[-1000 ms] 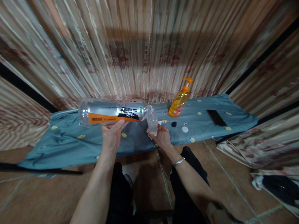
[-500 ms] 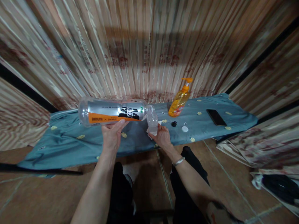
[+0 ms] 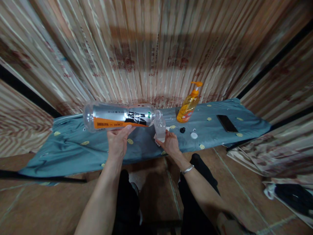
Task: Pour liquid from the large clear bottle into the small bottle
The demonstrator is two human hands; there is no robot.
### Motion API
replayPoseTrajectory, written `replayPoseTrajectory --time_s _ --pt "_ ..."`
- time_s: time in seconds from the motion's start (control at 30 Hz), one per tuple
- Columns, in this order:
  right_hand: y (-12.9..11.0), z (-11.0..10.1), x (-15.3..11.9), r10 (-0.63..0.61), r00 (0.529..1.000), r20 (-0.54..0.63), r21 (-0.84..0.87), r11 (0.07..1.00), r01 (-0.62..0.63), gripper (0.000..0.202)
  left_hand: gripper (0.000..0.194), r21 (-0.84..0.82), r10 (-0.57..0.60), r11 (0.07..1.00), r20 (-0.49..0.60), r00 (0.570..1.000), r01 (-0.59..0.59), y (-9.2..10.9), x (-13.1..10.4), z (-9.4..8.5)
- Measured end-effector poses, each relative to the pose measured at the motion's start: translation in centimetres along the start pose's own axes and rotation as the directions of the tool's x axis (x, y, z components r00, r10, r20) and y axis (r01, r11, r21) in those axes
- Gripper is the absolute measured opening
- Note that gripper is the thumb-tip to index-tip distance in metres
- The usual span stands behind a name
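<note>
My left hand [image 3: 118, 141] is wrapped round a large clear plastic bottle [image 3: 112, 117] with a silver and orange label. It lies almost level in the air, its mouth pointing right. That mouth meets the top of a small clear bottle [image 3: 160, 128], which stands nearly upright and has liquid in its lower part. My right hand [image 3: 170, 142] grips the small bottle low down from the right. Beneath it lies a whitish piece of paper or tissue [image 3: 156, 141], mostly covered.
An orange pump bottle [image 3: 187, 108] stands at the back of the blue cloth-covered surface [image 3: 73, 143]. Before it lie a small black cap [image 3: 182, 130] and a white cap [image 3: 194, 135]. A dark phone [image 3: 227, 123] rests farther right. Behind hangs a patterned curtain [image 3: 151, 49].
Almost nothing differs. Both hands keep their hold on the bottles, and the whole view has shifted by only a few pixels.
</note>
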State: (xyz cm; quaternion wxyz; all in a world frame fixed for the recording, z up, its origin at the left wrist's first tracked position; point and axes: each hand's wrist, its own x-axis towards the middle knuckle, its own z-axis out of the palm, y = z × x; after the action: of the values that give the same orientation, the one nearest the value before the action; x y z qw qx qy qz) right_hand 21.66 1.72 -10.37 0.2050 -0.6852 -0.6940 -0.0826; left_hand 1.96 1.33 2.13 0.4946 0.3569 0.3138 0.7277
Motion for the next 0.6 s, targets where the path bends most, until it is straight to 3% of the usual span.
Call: replayPoseTrajectory --time_s 0.6 --pt "-0.09 -0.21 0.05 0.014 1.0 0.003 0.005 1.0 -0.014 0.068 0.042 -0.03 -0.009 1.0 -0.006 1.0 0.009 -0.02 0.08 0.08"
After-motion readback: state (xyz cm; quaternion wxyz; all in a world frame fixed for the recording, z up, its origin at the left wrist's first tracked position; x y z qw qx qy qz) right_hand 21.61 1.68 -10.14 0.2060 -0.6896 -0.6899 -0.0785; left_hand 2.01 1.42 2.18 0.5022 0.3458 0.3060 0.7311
